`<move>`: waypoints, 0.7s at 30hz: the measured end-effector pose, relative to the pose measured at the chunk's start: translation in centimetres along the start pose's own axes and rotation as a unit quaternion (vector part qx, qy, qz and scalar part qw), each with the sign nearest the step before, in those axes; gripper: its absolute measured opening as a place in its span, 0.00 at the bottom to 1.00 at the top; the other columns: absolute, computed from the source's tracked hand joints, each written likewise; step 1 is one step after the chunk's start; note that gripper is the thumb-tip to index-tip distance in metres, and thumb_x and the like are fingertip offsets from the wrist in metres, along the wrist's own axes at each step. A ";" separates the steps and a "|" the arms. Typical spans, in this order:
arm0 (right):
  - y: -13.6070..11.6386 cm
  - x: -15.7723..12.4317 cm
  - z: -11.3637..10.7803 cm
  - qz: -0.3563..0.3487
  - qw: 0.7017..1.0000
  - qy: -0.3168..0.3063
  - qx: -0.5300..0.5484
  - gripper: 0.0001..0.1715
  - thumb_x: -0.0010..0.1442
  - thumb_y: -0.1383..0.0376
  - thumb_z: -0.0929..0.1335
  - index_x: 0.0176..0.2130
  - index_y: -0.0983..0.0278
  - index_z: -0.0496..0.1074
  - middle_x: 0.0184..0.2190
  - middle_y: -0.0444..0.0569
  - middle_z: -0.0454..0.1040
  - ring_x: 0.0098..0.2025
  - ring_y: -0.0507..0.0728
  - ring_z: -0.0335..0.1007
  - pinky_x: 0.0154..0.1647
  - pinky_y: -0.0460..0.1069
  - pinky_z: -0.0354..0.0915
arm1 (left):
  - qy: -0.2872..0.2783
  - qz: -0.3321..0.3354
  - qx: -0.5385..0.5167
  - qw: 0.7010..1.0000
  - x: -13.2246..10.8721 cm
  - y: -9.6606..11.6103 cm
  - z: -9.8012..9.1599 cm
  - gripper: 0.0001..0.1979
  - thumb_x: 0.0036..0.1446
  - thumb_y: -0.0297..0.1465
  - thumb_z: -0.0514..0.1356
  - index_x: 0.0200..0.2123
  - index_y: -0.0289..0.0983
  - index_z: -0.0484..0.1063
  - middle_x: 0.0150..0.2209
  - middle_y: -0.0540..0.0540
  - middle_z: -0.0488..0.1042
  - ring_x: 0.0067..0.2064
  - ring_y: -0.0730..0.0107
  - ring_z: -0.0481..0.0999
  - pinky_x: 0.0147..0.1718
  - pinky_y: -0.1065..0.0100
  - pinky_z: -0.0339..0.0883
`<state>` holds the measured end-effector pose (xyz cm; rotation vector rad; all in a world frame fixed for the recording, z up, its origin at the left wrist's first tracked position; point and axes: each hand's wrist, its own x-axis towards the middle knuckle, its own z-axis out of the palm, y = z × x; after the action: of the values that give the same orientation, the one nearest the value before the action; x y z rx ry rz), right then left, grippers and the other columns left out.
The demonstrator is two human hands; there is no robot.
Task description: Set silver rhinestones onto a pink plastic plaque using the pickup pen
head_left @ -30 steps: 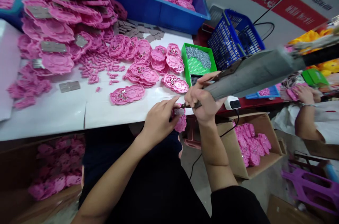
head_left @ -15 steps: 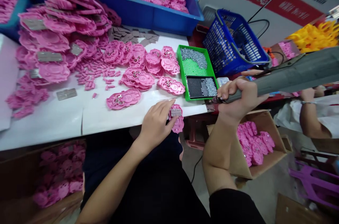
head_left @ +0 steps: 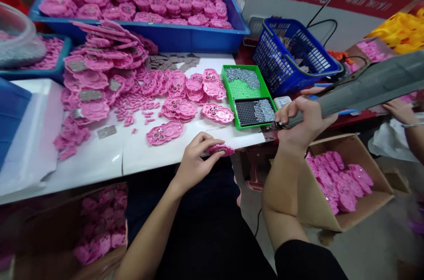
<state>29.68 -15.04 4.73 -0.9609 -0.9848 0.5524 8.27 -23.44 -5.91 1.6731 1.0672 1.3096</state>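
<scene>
My left hand [head_left: 195,158] pinches a flat pink plastic piece [head_left: 221,150] by its edge, fingers curled over it, at the near edge of the white table [head_left: 99,160]. My right hand [head_left: 300,121] is wrapped tight around the grey electric screwdriver [head_left: 357,90], a long matte barrel whose tip sits just beside the corner of the green tray [head_left: 247,94].

That green tray is shallow plastic with two sections: the far one has a studded green floor with a heap of small shiny screws [head_left: 243,76], and the near one holds a black perforated grid with more screws spread over its right part. Behind it, a long blue bin [head_left: 195,39] is packed with stacks of rounded pink pieces. A blue wire-mesh basket [head_left: 293,57] stands to the right of the bin; I cannot tell what is in it. Below the table on my right, an open cardboard box [head_left: 334,183] is part-filled with glossy pink pieces. Another box [head_left: 66,227] at my left, under the table, also holds pink pieces.

Loose on the table lie scalloped pink plates [head_left: 180,107], small pink pellets [head_left: 132,107] and flat grey metal rectangles [head_left: 106,131].
</scene>
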 end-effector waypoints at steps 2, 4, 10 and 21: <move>0.0 -0.2 0.2 0.009 1.000 0.002 0.003 0.09 0.53 0.67 0.70 0.35 0.54 0.70 0.16 0.36 0.55 0.13 0.50 0.47 0.15 0.52 0.48 | 0.002 -0.002 -0.017 1.000 0.0 0.1 -0.2 0.08 0.67 0.33 0.67 0.49 0.41 0.80 0.42 0.45 0.76 0.44 0.65 0.79 0.43 0.65 0.77; -0.1 -0.4 0.3 0.011 1.000 0.001 0.000 0.09 0.53 0.67 0.70 0.35 0.53 0.69 0.16 0.36 0.55 0.14 0.50 0.48 0.15 0.52 0.48 | -0.003 0.000 -0.036 0.999 0.0 0.2 -0.3 0.08 0.68 0.33 0.66 0.49 0.41 0.81 0.44 0.44 0.79 0.46 0.64 0.81 0.44 0.65 0.77; -0.5 -0.5 0.4 0.010 1.000 -0.010 -0.005 0.08 0.52 0.65 0.71 0.35 0.53 0.69 0.15 0.36 0.55 0.13 0.50 0.47 0.14 0.51 0.49 | 0.006 -0.028 -0.095 0.995 -0.4 0.4 -0.7 0.09 0.68 0.34 0.66 0.50 0.42 0.82 0.48 0.43 0.84 0.49 0.62 0.83 0.48 0.64 0.79; -0.9 -0.6 0.4 0.049 0.997 -0.008 0.058 0.11 0.47 0.70 0.71 0.34 0.59 0.74 0.13 0.35 0.61 0.11 0.50 0.51 0.12 0.47 0.51 | 0.066 -0.111 0.143 0.981 -1.5 3.0 -11.5 0.20 0.68 0.41 0.63 0.61 0.46 0.74 0.47 0.46 0.82 0.46 0.61 0.84 0.49 0.61 0.79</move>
<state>28.98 -15.79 5.32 -0.9062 -0.9134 0.6929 -2.66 -25.21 -1.45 1.6284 1.5369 1.1764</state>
